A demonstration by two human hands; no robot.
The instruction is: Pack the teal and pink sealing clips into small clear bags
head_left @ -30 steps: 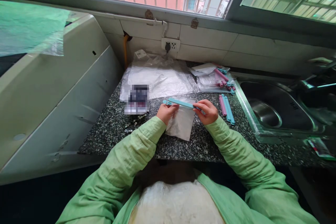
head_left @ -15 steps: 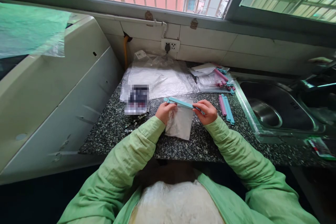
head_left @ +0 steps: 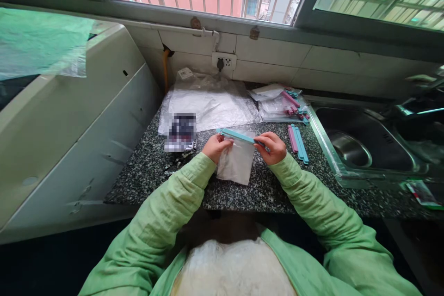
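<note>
A small clear plastic bag point(head_left: 237, 163) hangs over the speckled counter point(head_left: 152, 166) in front of me. A long teal sealing clip point(head_left: 237, 135) lies across the bag's top edge. My left hand point(head_left: 215, 147) pinches the bag and the clip near the clip's left end. My right hand point(head_left: 272, 147) grips the clip's right end. Both sleeves are light green.
A pile of clear bags point(head_left: 211, 101) lies at the back of the counter under a wall socket point(head_left: 224, 61). More pink and teal clips point(head_left: 297, 138) lie to the right, beside a steel sink point(head_left: 360, 145). A white appliance point(head_left: 69, 125) stands at the left. Small dark beads point(head_left: 176, 159) lie near my left hand.
Hands, bag and clip have barely moved; the bag sits slightly more to the left under the clip.
</note>
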